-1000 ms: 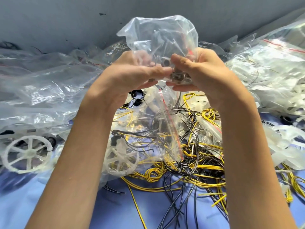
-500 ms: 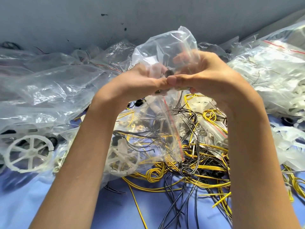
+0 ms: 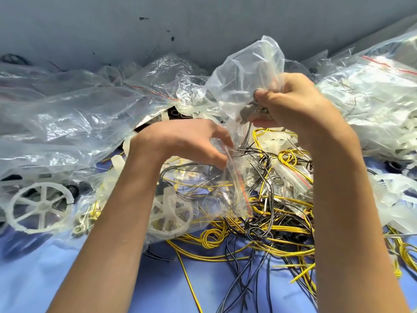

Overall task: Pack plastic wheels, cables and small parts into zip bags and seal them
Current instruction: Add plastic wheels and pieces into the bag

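Clear zip bag (image 3: 209, 195) holds wheel (image 3: 168, 214), cables (image 3: 194, 180); left hand (image 3: 185, 143) pinches it

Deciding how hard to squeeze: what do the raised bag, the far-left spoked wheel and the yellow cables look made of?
Raised bag: thin clear plastic film, glossy, crinkled. Spoked wheel: translucent white plastic, matte, probably moulded. Yellow cables: likely plastic-insulated wire, smooth, coiled.

No legible text, label or number on any bag or part

Zip bag (image 3: 246, 73) in right hand (image 3: 295, 105)
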